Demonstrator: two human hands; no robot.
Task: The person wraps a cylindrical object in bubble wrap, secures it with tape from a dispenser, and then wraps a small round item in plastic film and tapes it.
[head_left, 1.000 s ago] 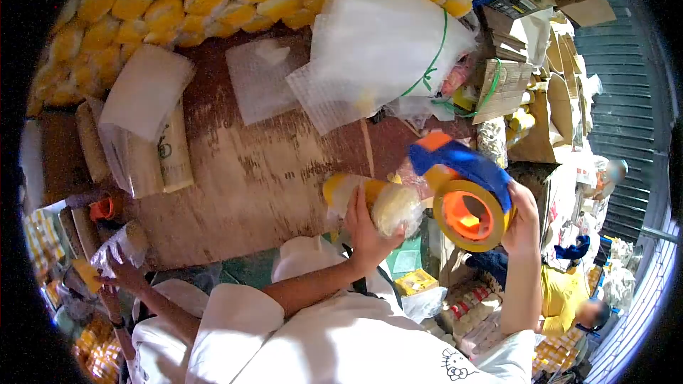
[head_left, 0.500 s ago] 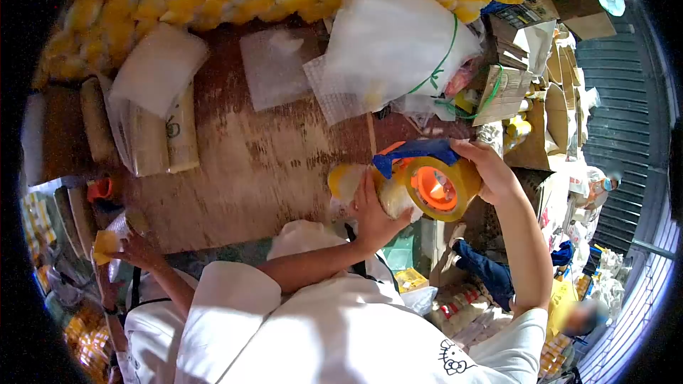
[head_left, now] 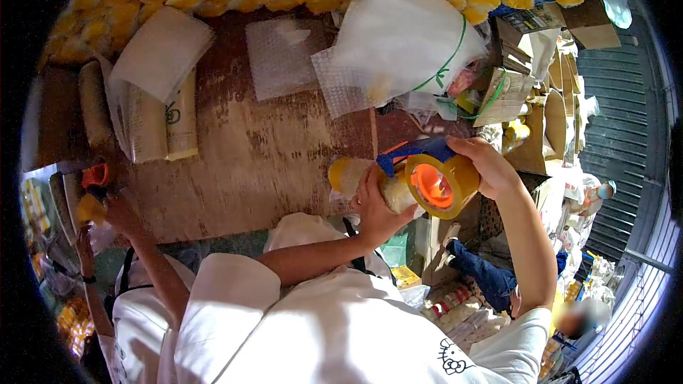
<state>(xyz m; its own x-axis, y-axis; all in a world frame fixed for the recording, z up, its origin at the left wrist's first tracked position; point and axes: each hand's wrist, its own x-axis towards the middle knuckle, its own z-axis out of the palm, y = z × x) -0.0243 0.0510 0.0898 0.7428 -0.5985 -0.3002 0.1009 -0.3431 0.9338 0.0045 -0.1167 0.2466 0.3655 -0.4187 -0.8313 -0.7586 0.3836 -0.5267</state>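
Head view, mid-frame: left hand [head_left: 380, 219] clasps wrapped bundle [head_left: 395, 195], right hand [head_left: 491, 168] grips dispenser [head_left: 427, 148]; tilting it might crease tape [head_left: 466, 185].

Your left hand [head_left: 377, 212] curls ahead of your torso [head_left: 341, 331]; your right hand [head_left: 485, 163] clasps farther right of your torso.

White T-shirt [head_left: 320, 334] with loose, short sleeves [head_left: 220, 302] and a black-outlined cartoon cat print [head_left: 452, 357]
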